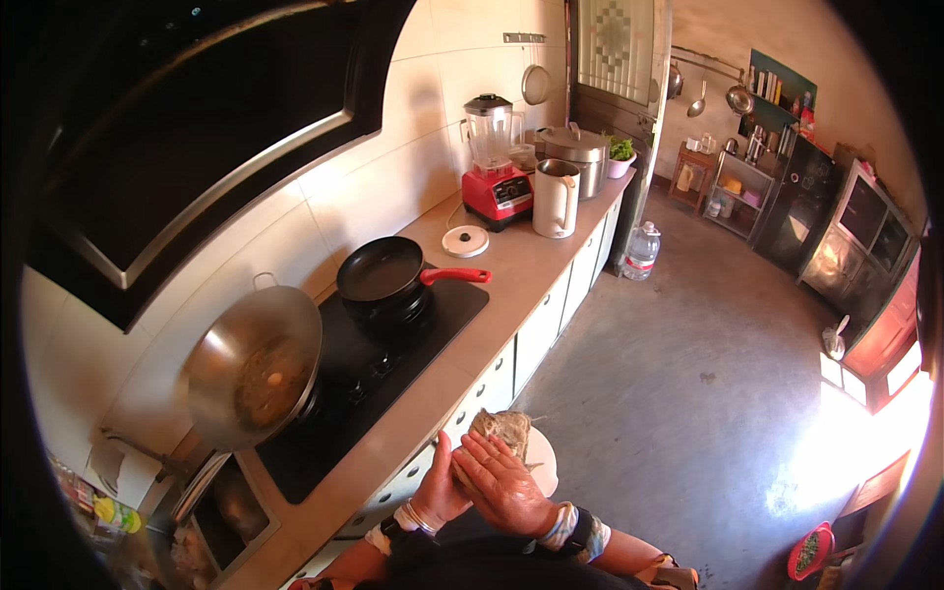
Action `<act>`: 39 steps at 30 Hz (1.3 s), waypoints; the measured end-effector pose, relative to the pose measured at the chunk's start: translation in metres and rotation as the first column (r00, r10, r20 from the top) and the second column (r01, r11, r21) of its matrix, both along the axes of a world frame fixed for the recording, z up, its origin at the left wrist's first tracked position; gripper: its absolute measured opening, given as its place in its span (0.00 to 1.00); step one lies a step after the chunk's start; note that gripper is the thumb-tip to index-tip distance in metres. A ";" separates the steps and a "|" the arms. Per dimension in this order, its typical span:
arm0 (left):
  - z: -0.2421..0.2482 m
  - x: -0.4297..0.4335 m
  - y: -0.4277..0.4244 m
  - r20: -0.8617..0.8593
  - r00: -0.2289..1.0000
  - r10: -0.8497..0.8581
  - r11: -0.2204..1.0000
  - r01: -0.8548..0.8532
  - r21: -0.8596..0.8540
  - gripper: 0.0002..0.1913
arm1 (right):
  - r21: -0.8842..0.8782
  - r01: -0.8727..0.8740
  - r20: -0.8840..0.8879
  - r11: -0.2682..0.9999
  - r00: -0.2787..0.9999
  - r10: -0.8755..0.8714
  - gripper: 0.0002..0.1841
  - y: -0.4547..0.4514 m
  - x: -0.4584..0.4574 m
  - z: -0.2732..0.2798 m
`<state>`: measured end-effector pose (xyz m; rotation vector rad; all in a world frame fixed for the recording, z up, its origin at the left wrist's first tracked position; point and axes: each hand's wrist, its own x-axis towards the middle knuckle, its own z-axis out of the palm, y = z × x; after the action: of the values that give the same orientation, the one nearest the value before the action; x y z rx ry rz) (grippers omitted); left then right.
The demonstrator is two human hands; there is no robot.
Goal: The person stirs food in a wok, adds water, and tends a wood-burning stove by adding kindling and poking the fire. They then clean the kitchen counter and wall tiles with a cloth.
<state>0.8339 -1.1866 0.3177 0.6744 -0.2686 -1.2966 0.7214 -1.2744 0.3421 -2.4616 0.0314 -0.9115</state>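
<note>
My left hand [440, 483] and my right hand [509, 487] meet low in front of me, beside the counter front. The right hand lies slanted with its back up and its fingers together. The left hand is turned on edge against it, thumb up. Just beyond the fingers is a greyish-brown, ragged, fibrous bundle [509, 426], whose material I cannot make out. Partly under it shows a round white surface [544, 457], perhaps a plate or a stool top. The palms are hidden, so any grip on the bundle is unclear.
Left, a steel wok [254, 361] with brownish liquid and a black frying pan [382, 271] with a red handle stand on the black cooktop [369, 398]. Farther along are a red blender [498, 193] and a white kettle [554, 199]. A water jug [641, 252] stands on the floor.
</note>
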 end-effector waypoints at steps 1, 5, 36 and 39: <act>-0.002 0.009 -0.011 -0.058 0.997 -0.046 0.999 0.046 0.009 0.41 | 0.002 0.001 -0.005 1.000 1.000 -0.001 0.19 -0.010 0.003 0.003; -0.013 0.054 -0.054 -0.183 0.958 -0.220 0.975 0.216 -0.042 0.36 | 0.009 -0.108 -0.053 0.994 0.993 0.108 0.21 -0.058 0.017 0.011; 0.020 0.229 -0.154 0.231 0.808 0.542 0.799 -0.581 0.156 0.26 | 0.113 -0.079 -0.162 0.990 0.982 0.097 0.28 -0.349 0.239 -0.123; 0.034 0.232 -0.182 0.204 0.690 0.694 0.687 -0.720 0.097 0.26 | -0.109 -0.451 -0.487 0.886 0.801 0.348 0.31 -0.368 0.257 -0.144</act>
<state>1.0659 -1.3691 0.3521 0.9123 0.0024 -0.5092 0.9783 -1.6429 0.1982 -2.6798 -0.4414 -0.1445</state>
